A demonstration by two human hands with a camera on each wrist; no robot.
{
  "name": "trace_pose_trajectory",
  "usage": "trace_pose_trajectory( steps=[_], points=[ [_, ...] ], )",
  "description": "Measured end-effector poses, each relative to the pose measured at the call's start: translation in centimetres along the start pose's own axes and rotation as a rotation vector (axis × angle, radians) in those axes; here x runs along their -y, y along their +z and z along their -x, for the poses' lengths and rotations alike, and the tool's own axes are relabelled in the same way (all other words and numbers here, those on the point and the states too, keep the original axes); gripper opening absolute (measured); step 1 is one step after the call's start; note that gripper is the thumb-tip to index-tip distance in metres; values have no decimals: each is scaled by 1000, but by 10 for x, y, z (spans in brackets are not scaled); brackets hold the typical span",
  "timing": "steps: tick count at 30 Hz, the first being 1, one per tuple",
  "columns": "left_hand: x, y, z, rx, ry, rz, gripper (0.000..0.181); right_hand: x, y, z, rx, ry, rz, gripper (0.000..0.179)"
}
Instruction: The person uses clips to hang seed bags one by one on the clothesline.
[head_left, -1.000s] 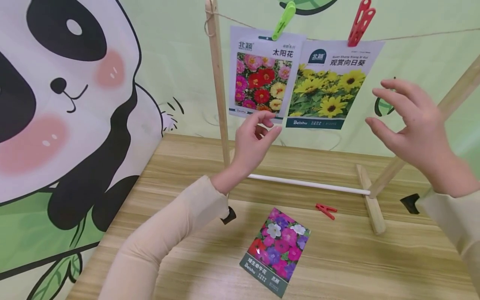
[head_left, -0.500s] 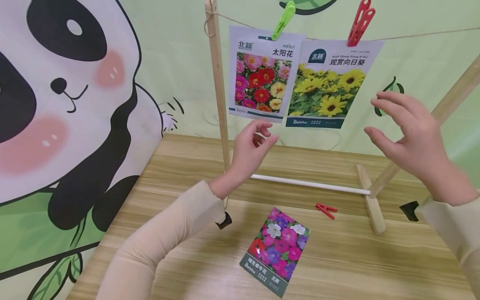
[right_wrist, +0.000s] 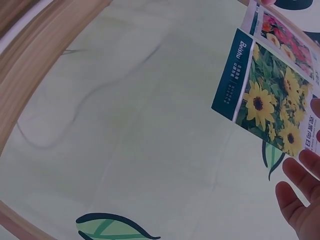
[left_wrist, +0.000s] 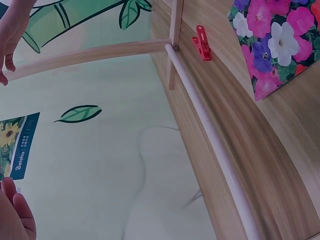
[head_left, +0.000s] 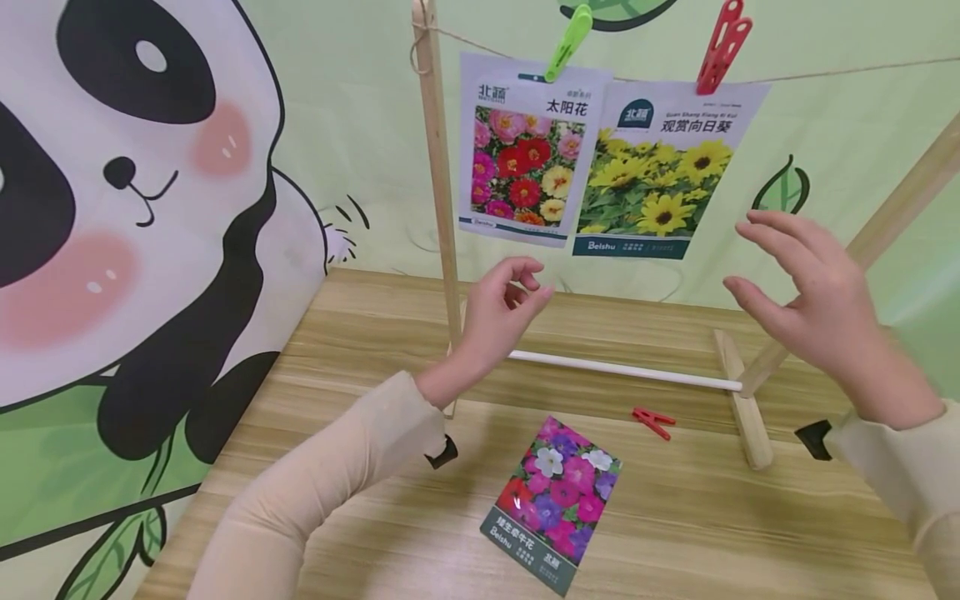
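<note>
As seen in the head view, found left hand (head_left: 497,317) just below the red-and-pink flower packet (head_left: 525,162), apart from it, with fingers loosely curled, thumb free of the index, grasping nothing. Observed right hand (head_left: 821,293) right of and below the yellow flower packet (head_left: 656,187), with thumb and slightly bent fingers well spread, likewise grasping nothing. Noted both packets hanging at a cord (head_left: 847,71), pinned by a green clip (head_left: 567,43) and a red clip (head_left: 722,50) respectively; at the adjoining sides, cannot tell touching from overlapping.

Located purple-and-pink flower packet (head_left: 555,500) lying on the worktop (head_left: 697,517), well in from its left edge; near edge cut off. Located loose red clip (head_left: 654,422) by that packet's far right corner, toward the worktop's far edge.

Recorded white rod (head_left: 622,369) with left end hidden behind left hand, and right post (head_left: 911,183) partly covered by right hand. Could not identify dark pieces (head_left: 442,452) at both cuffs. From the wrist views, got both hands only cropped at the borders.
</note>
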State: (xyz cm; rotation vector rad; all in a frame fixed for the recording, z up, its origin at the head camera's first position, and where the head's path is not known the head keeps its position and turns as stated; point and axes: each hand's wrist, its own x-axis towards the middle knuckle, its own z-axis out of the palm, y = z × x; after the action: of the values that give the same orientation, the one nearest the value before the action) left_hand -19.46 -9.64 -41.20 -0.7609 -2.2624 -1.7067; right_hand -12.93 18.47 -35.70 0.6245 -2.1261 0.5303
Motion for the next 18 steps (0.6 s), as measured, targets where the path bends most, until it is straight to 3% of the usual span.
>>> trace_pose_trajectory(
  steps=[7,18],
  points=[
    [3,0,4,10,6,-12,24,-1,-1,6,2,15,-5,67],
    [7,1,12,37,-46,-21,24,-1,-1,18,65,52,-12,72]
  ],
)
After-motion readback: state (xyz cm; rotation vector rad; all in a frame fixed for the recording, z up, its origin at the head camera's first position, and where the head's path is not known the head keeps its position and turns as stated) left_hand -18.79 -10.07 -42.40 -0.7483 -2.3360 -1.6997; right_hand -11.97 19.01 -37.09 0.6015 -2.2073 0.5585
